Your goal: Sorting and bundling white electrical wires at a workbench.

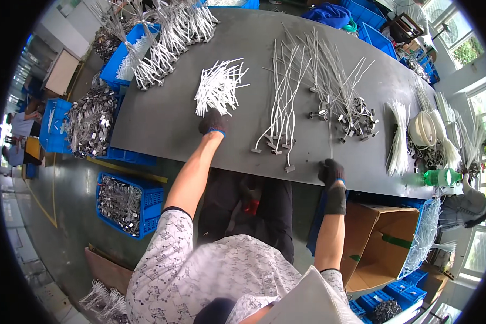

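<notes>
My left hand [213,123], in a dark glove with a blue cuff edge, touches the near end of a loose pile of short white tubes [219,89]. Its fingertips are hidden by the back of the hand and the pile. By the table's front edge, my right hand [331,171], also dark-gloved, is curled closed around what looks like a thin pale wire running away over the tabletop. Between the hands lie several white-sleeved wires [284,108] with small metal clips at their near ends. Further right is a tangle of bare grey wires [346,116] with dark clips.
Bundles of white-sleeved wires [170,40] line the grey table's [167,116] far left. White strands [398,137] and a green bottle [443,177] are at the right. An open cardboard box [380,243] stands below the right edge; a blue crate of metal parts [121,208] stands on the left floor.
</notes>
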{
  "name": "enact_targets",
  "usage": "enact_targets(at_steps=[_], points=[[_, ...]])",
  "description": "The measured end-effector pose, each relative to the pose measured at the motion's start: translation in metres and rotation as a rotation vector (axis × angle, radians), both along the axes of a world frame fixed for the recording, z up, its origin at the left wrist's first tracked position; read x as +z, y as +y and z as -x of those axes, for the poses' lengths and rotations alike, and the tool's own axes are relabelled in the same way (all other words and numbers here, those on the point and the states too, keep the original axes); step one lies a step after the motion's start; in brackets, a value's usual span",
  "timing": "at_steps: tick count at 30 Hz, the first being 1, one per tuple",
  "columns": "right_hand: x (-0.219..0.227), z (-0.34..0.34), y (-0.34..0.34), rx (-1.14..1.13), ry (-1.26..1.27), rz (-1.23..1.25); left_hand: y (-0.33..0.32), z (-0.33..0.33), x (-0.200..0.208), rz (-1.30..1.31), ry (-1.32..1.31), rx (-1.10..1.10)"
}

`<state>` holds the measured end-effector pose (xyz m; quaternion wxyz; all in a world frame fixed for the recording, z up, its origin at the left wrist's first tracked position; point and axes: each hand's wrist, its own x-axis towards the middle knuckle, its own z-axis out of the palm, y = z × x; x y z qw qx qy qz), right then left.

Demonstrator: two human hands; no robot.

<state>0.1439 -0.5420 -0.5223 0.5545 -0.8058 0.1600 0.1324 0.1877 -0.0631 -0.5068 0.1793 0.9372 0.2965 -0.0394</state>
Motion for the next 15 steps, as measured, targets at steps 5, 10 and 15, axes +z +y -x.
enact_targets(at_steps=[5,10,15], points=[[0.002,0.072,0.000,-0.323,0.330,-0.987,0.016,-0.024,-0.023,0.056,0.107,-0.034],[0.004,0.164,0.000,-0.491,0.189,-1.165,0.034,-0.029,-0.033,0.146,0.210,-0.131],[-0.016,0.266,-0.010,-0.116,-0.214,0.684,0.027,-0.017,-0.023,0.104,-0.003,0.004]])
